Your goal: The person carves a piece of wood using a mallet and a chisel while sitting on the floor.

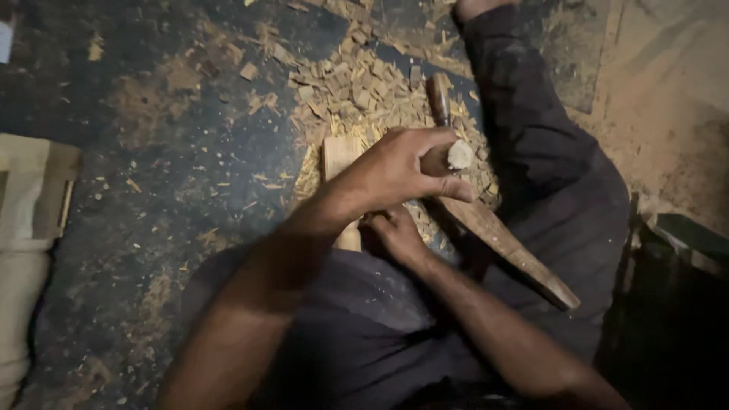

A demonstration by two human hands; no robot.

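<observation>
I see my left hand [395, 171] closed around the pale, battered butt of a round wooden tool handle [456, 156], held upright over a light flat wooden block [338, 156] on the dark floor [152, 175]. My right hand [395, 231] sits just beneath it, low against the block; I cannot tell whether its grip is closed on anything (the left forearm hides the fingers). A thick heap of tan wood chips [357, 87] lies around and beyond the block, so I judge much cutting already done, though the block looks unfinished. A long tapered wooden mallet [509, 247] lies just right of both hands.
</observation>
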